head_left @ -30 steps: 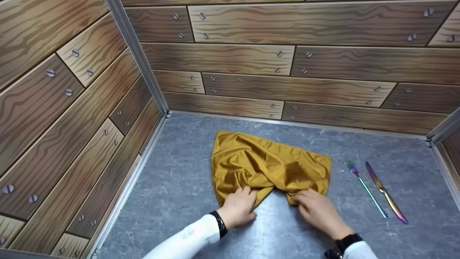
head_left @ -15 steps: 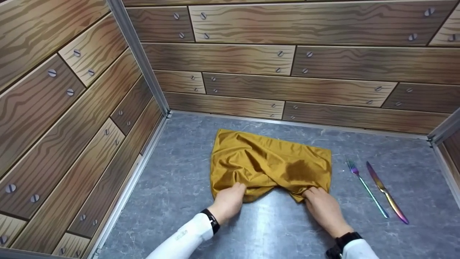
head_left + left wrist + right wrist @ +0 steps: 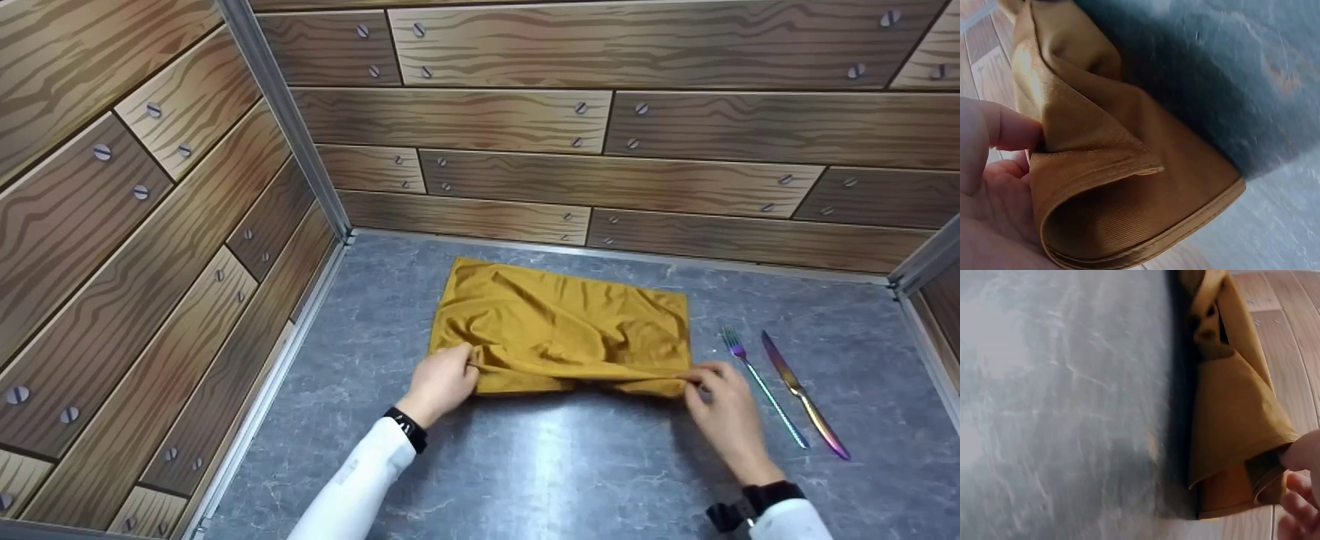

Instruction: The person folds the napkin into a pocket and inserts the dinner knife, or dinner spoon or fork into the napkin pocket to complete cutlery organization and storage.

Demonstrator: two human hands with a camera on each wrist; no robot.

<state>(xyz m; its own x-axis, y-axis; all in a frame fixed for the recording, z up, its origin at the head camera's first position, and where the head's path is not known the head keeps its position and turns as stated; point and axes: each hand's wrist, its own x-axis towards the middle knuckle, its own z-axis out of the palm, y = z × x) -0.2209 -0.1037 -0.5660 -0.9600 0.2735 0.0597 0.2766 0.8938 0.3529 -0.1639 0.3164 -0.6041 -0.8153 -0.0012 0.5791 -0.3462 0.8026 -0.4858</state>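
A shiny mustard-yellow cloth (image 3: 555,315) with a stitched hem lies wrinkled across the table, its near part gathered in a raised fold between both hands. My left hand (image 3: 441,381) pinches this fold at the cloth's left side. In the left wrist view, the hemmed edge (image 3: 1196,216) curls into a loop beside the thumb. At the near right corner, my right hand (image 3: 726,409) pinches the fold's other end between thumb and fingers. The right wrist view has the cloth (image 3: 1235,410) hanging in layers from the fingertips (image 3: 1297,453).
To the right of the cloth lie a rainbow-coloured fork (image 3: 765,386) and a matching knife (image 3: 806,397), side by side; the right hand is close to the fork. Wood-patterned walls (image 3: 480,120) enclose the grey marbled table (image 3: 555,457) at the back and sides.
Both hands have moved apart and farther from the person, drawing the near edge straight between them. The dip in its middle has flattened out, and the cloth's outline is now nearly rectangular.
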